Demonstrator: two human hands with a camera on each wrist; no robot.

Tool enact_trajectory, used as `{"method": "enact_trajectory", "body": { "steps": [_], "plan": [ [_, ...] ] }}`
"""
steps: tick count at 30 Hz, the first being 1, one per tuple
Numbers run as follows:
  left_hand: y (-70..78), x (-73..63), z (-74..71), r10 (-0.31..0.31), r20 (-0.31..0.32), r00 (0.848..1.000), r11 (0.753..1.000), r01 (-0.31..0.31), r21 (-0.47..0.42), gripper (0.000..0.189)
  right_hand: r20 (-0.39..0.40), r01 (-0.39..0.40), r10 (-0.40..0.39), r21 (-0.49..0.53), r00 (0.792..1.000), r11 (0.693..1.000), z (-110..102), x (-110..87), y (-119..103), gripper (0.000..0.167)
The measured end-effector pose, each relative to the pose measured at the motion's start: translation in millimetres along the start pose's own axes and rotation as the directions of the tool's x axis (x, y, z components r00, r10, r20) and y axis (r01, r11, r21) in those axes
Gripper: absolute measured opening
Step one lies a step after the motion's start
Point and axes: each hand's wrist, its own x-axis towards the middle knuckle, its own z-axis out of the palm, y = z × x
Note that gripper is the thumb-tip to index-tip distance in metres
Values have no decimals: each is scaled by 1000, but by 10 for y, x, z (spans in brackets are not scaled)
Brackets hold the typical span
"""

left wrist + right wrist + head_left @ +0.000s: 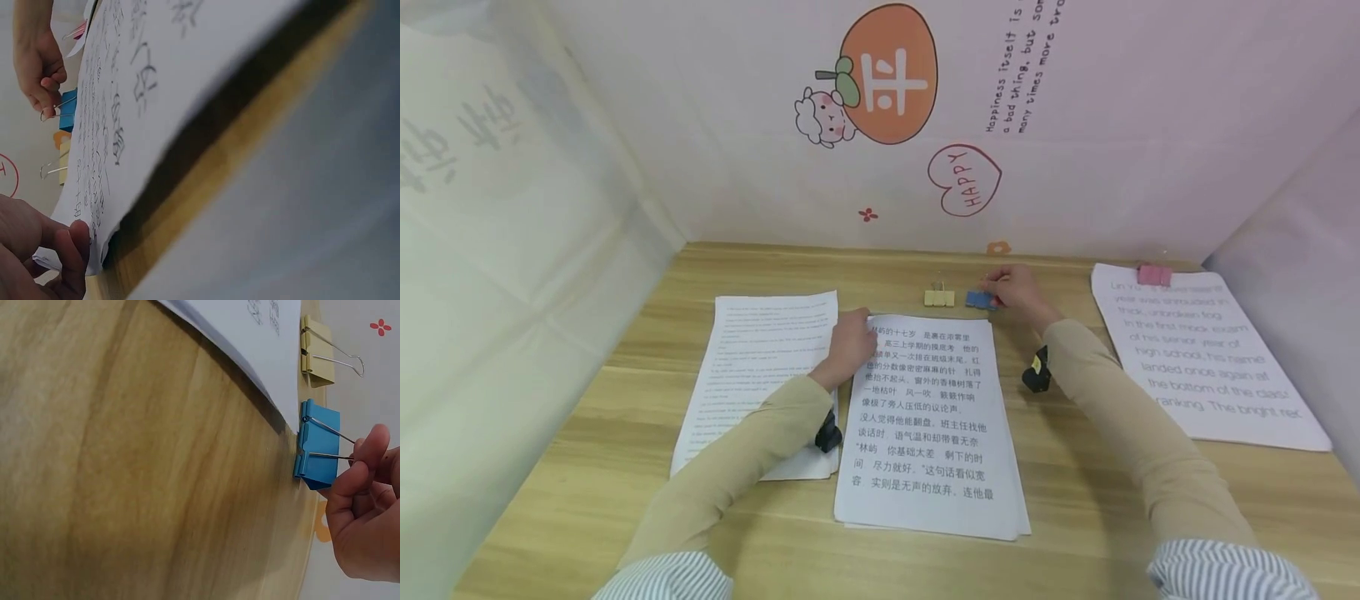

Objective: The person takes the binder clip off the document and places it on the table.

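In the head view, a middle stack of printed sheets [925, 425] lies on the wooden table. My left hand [852, 343] pinches its top-left corner between thumb and fingers, and the left wrist view shows the sheets' corner [94, 259] lifted and bent there. Just beyond the stack's top-right corner, my right hand [1018, 292] holds a blue binder clip [322, 444]. Its thumb and forefinger grip the clip's wire handles in the right wrist view. Beside it stands a yellow binder clip [939, 297], with its wire handles up.
A second stack of printed sheets [760, 367] lies on the left, partly behind my left forearm. On the right, a large-print stack [1210, 375] carries a pink binder clip [1154, 275] at its top edge. A printed cloth wall [737, 150] rises behind the table [587, 467].
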Motion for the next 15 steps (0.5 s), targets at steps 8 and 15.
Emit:
{"method": "enact_trajectory", "body": {
  "steps": [8, 15],
  "plan": [
    [64, 0, -6, 27, 9, 1000, 985, -28, 168, 33, -49, 24, -26, -56, 998, 998, 22, 7, 14, 29],
    [114, 9, -42, 3, 27, 1000, 959, -11, 284, 28, -76, 29, -40, -138, 996, 990, 59, -2, 17, 30]
  ]
}}
